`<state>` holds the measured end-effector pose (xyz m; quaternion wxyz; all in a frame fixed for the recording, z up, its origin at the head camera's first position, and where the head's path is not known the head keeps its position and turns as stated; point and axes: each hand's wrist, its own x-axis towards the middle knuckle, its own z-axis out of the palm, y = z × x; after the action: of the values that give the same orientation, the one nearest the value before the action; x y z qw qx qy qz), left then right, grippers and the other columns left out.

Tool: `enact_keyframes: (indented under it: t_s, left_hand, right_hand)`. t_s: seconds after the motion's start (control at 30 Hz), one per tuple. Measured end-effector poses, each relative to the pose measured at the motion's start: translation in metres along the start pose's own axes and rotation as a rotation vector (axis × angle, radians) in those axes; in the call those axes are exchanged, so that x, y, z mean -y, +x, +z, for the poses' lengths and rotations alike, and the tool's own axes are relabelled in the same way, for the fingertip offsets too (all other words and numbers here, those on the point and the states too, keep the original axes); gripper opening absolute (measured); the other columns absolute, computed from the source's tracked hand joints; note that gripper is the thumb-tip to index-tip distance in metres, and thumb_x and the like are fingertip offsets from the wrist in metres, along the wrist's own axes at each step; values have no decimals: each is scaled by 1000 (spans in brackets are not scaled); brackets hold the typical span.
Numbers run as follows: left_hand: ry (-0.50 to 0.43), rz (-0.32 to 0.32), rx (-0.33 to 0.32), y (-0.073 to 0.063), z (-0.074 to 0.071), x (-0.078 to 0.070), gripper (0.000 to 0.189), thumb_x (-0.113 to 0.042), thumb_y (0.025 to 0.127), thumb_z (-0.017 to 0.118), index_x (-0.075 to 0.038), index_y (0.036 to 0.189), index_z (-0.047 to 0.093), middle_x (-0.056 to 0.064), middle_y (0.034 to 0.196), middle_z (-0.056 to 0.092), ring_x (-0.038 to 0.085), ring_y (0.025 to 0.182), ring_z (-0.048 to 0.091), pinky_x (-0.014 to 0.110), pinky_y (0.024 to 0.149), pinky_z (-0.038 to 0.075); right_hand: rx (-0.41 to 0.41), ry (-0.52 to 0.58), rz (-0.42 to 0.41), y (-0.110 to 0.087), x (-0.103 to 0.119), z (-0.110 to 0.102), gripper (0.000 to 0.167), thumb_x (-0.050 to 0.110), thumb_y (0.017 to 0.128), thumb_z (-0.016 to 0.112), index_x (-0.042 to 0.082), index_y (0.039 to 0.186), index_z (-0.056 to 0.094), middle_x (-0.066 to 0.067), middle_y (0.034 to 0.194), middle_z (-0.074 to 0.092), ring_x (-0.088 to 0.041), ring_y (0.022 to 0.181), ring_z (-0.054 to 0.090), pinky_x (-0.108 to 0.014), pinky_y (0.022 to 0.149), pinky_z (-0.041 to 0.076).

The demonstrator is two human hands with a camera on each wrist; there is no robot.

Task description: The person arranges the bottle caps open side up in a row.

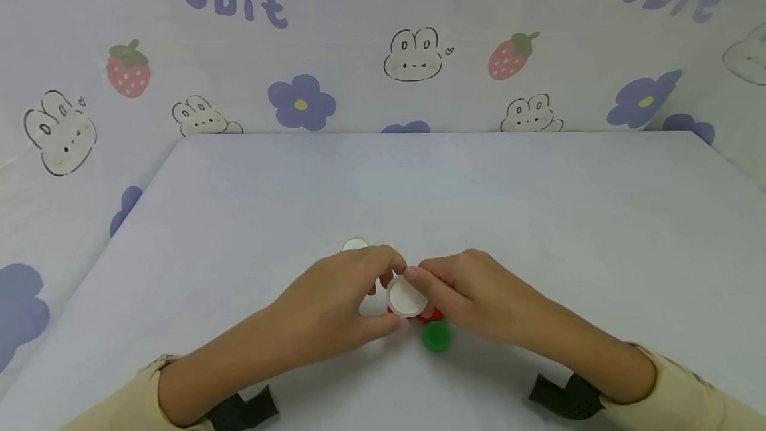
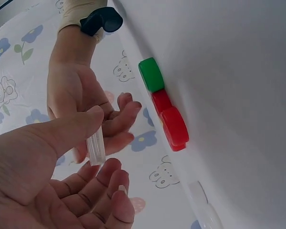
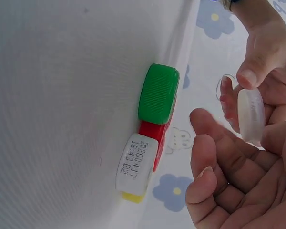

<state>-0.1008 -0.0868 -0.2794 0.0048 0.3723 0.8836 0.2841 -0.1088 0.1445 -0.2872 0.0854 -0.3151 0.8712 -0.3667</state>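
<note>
Between both hands is a white bottle cap (image 1: 407,296), held above the table with its round face toward the head camera. My left hand (image 1: 335,304) holds it at the rim, thumb on the lower edge and fingers at the far side. With thumb and index finger, my right hand (image 1: 479,294) pinches the upper right rim. A green bottle cap (image 1: 437,336) lies on the table just below the hands. Red bottle caps (image 2: 175,126) sit beside it, partly covered in the head view. The right wrist view shows the held cap (image 3: 251,116) edge-on, ridged around its side.
Behind the left hand, a white cap (image 1: 356,244) shows on the white table (image 1: 419,185). A white cap with printed numbers (image 3: 136,162) stands out in the right wrist view, a yellow cap (image 3: 132,196) beside it. Patterned cloth (image 1: 359,38) hangs behind the table.
</note>
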Motion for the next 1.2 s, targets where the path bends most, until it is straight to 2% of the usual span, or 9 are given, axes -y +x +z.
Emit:
enact_keyframes:
  t_s: [0.1,0.17,0.23,0.33,0.53,0.77,0.97,1.07,1.2]
  left_hand:
    - [31,-18,3,-1,-2,4,44,-22,83,87,-12,118,62,-7,98,61,11,87,55,25,72,50]
    - [59,-33,12,-1,-4,9,44,-22,81,87,-12,117,63,-5,97,61,11,86,55,26,73,50]
    - [80,-62,29,-1,-7,14,45,-21,80,88,-13,117,64,-3,97,61,12,85,55,27,73,51]
    - [108,-88,31,0,-11,21,45,-21,79,89,-13,117,66,-2,97,60,13,84,55,27,73,51]
    - [162,-117,0,5,-22,38,44,-21,79,90,-9,116,68,1,96,60,16,85,56,29,74,51]
    - [165,-215,-14,8,-36,66,43,-18,81,88,-7,117,68,4,98,60,22,88,57,34,75,50]
    - [147,-264,24,7,-39,84,42,-18,79,88,-6,115,71,5,100,61,24,90,58,37,77,50]
    - [159,-266,59,9,-39,89,42,-19,79,88,-5,114,70,6,101,62,25,92,59,38,78,51]
    - [172,-265,91,12,-39,93,40,-20,79,86,-5,112,69,7,100,63,25,92,59,39,79,50]
  right_hand:
    - [-9,-45,-23,2,-1,0,25,34,108,54,17,102,72,15,73,62,-5,66,54,-25,58,48]
    - [-17,-98,-41,4,-1,-1,21,32,104,60,16,113,71,14,84,66,-6,73,58,-26,62,50]
    - [-6,-161,-42,8,0,-1,27,32,100,68,15,121,69,11,97,69,-8,82,62,-27,68,53]
    - [19,-255,-34,18,4,-1,38,30,92,78,14,125,68,7,106,68,-12,93,62,-28,75,54]
    - [22,-360,-105,51,13,3,41,29,86,85,9,119,71,3,101,67,-15,93,60,-28,77,53]
    - [5,-511,-137,96,15,13,42,31,86,85,9,118,71,-3,104,67,-19,98,55,-26,78,50]
    - [118,-561,-99,123,17,20,36,31,87,82,11,115,72,-3,105,67,-19,98,55,-28,80,49]
    - [174,-563,-82,130,17,21,33,29,88,82,12,115,73,-3,106,67,-20,100,57,-29,82,49]
    - [209,-566,-90,137,17,21,32,26,89,80,12,117,73,-4,106,67,-21,100,57,-30,83,49]
